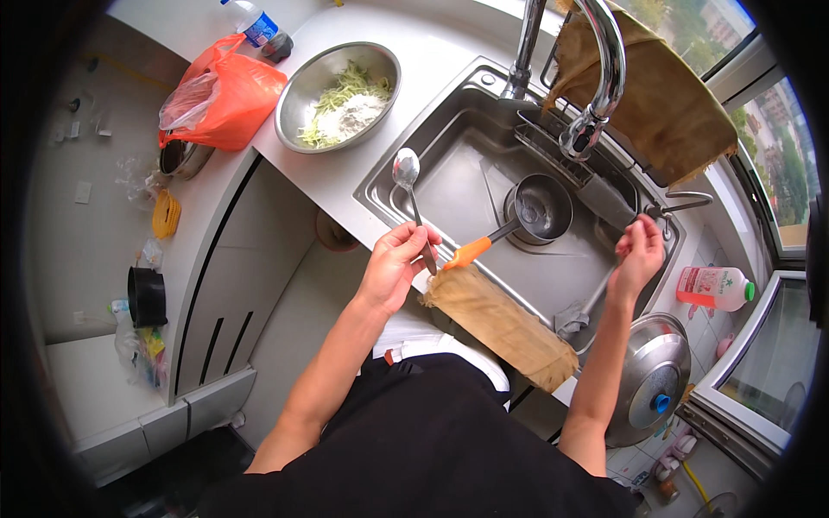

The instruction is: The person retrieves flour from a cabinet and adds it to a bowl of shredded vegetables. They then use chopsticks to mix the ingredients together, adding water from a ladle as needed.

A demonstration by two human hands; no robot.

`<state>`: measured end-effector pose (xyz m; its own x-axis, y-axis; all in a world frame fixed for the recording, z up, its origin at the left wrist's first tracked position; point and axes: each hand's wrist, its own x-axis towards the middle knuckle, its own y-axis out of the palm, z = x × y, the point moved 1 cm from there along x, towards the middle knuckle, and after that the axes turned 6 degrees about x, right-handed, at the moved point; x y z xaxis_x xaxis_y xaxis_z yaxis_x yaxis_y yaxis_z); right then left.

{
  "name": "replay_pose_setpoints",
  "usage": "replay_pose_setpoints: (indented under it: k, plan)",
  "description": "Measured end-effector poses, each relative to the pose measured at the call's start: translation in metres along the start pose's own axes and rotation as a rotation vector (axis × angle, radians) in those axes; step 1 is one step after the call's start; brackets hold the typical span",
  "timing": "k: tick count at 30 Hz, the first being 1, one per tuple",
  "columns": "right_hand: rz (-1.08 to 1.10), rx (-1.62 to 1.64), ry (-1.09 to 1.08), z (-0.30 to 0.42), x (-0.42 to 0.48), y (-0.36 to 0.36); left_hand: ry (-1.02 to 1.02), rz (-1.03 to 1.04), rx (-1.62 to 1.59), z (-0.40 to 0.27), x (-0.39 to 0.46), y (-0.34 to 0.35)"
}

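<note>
My left hand [396,264] holds a metal spoon [407,169] by its handle, bowl up, over the near edge of the steel sink [447,175]. Beyond it on the counter stands a steel mixing bowl [295,103] with shredded green vegetable [353,84] and white powder [361,113] in it. Over the sink's right side is my right hand [638,252], fingers curled, near a grey cloth or sponge-like piece [605,197]; whether it touches or grips anything cannot be told. A small dark pan [544,207] with an orange handle [469,251] rests in the sink, its handle reaching over the near rim.
A chrome faucet [605,78] arches above the sink. Brown cloths hang over the front edge [505,324] and behind the faucet [654,90]. Right are a large metal lid [647,382] and a pink-liquid bottle [712,288]. A red plastic bag [243,97] stands left of the bowl.
</note>
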<state>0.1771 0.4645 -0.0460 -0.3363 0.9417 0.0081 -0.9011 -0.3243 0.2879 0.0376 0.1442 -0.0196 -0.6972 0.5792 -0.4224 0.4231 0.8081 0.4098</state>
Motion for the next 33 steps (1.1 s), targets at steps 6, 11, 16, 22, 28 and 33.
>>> replay_pose_setpoints:
  k: [6,11,16,22,28,33]
  plan:
    - [0.547,-0.102,0.291,-0.009,-0.115,0.066,-0.082,0.104,0.075,-0.007,0.034,-0.012]
    - [0.75,-0.064,0.333,-0.026,-0.163,0.16,-0.02,0.241,0.138,-0.038,0.057,-0.037]
    - [0.569,0.011,0.379,-0.05,-0.189,0.238,0.0,0.315,0.178,-0.073,0.075,-0.082]
    - [0.447,0.092,0.462,-0.069,-0.214,0.284,-0.15,0.36,0.18,-0.097,0.069,-0.15]
    - [0.387,0.202,0.537,-0.072,-0.226,0.287,-0.408,0.267,0.055,-0.103,0.053,-0.23]
    - [0.512,0.318,0.642,-0.055,-0.211,0.289,-0.288,0.02,-0.145,-0.122,0.086,-0.255]
